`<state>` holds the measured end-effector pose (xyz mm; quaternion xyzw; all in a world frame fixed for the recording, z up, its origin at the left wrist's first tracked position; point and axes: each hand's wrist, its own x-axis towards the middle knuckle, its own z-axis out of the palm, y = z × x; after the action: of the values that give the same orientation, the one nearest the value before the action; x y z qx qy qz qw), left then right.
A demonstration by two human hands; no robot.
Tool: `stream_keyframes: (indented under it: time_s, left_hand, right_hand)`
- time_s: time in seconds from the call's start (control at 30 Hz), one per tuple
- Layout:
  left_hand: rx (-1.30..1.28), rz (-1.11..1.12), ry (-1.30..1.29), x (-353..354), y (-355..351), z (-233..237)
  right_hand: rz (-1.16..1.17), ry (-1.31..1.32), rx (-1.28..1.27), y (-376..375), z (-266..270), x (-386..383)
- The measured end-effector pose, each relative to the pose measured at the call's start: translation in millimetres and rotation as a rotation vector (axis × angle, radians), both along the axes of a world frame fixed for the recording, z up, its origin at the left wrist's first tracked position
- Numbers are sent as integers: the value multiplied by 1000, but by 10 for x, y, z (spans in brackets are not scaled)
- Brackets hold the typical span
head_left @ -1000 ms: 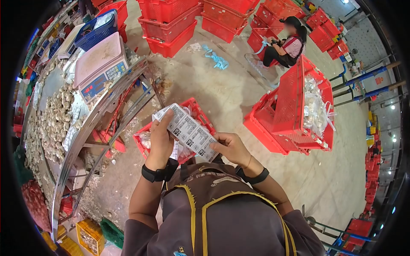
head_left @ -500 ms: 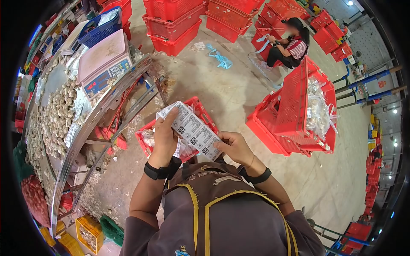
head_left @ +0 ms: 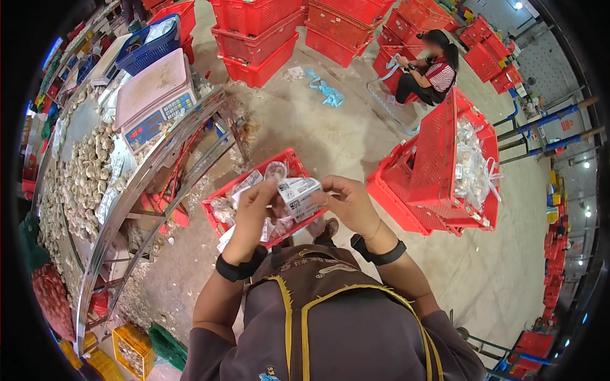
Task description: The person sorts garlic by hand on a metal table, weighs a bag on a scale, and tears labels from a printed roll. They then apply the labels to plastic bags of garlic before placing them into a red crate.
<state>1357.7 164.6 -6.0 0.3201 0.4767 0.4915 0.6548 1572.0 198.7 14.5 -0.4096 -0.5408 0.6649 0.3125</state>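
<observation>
A strip of printed white labels (head_left: 297,194) is stretched between my two hands over a red crate (head_left: 289,154). My left hand (head_left: 251,209) is closed at the strip's left end, its fingertips partly hidden. My right hand (head_left: 351,204) pinches the right end between thumb and fingers, and the strip bends there. Another length of labels (head_left: 225,237) hangs below my left wrist, beside the crate's front edge. Inside the crate lie clear plastic bags (head_left: 223,211) with white labels on some; their contents are hard to make out.
To the left, a metal-edged table (head_left: 121,209) bears heaped garlic bulbs (head_left: 89,171) and a digital scale (head_left: 155,95). Stacked red crates (head_left: 438,165) with filled bags stand at right. A seated person (head_left: 432,70) handles a pale blue strap. Blue strapping (head_left: 326,89) lies on the floor.
The label sheet, spread wide and flat before, now shows as a shorter, bent piece between my hands. My right hand has moved up and my left hand slightly down, uncovering more of the crate.
</observation>
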Motion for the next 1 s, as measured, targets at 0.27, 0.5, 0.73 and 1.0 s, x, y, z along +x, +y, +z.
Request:
stream_keyframes:
  time_s: [0.27,0.5,0.73,1.0]
  left_hand:
    - [754,100,734,-19,162,443]
    - [446,-66,196,127,368,693]
    - [338,-345,-18,273,496,469]
    - [329,-636,180,263,468,255]
  right_hand:
    - [-37,-113,573,270,461,-146]
    - [-66,352,182,383,1019,-369]
    - [-101,493,256,632,1363,-286]
    - [-258,626,255,910,2226,66]
